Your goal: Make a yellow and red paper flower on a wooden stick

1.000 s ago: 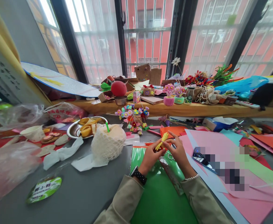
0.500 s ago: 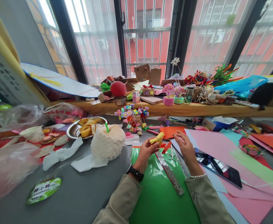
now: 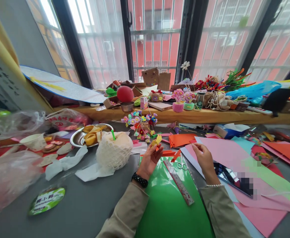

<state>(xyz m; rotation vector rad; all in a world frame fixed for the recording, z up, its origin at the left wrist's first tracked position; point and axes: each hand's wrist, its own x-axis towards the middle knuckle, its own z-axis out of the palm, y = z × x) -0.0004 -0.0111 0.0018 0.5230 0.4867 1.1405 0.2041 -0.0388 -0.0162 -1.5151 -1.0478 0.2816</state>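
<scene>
Between the fingertips of my left hand [image 3: 150, 161] is a small yellow folded paper piece [image 3: 157, 140], with a bit of orange beside it. My left palm is turned partly upward. My right hand [image 3: 204, 160] is held to the right, over the pink paper [image 3: 224, 148], thumb and forefinger pinched together; what lies between them, if anything, is too small to make out. Below and between the hands are a patterned ruler [image 3: 178, 181], white-handled scissors [image 3: 182, 165] and a strip of orange paper [image 3: 176, 155] on a glossy green folder [image 3: 172, 211].
A phone [image 3: 231, 178] lies by my right wrist on coloured paper. Left of my hands stand a coconut in a white net [image 3: 115, 152] and a metal bowl [image 3: 75, 138] of peels. Orange paper [image 3: 182, 140] and craft flowers [image 3: 140, 122] lie ahead, before a wooden ledge [image 3: 100, 114].
My left hand has turned palm upward and shifted slightly left with the yellow paper piece. My right hand has moved a little right, its fingers going from spread to pinched.
</scene>
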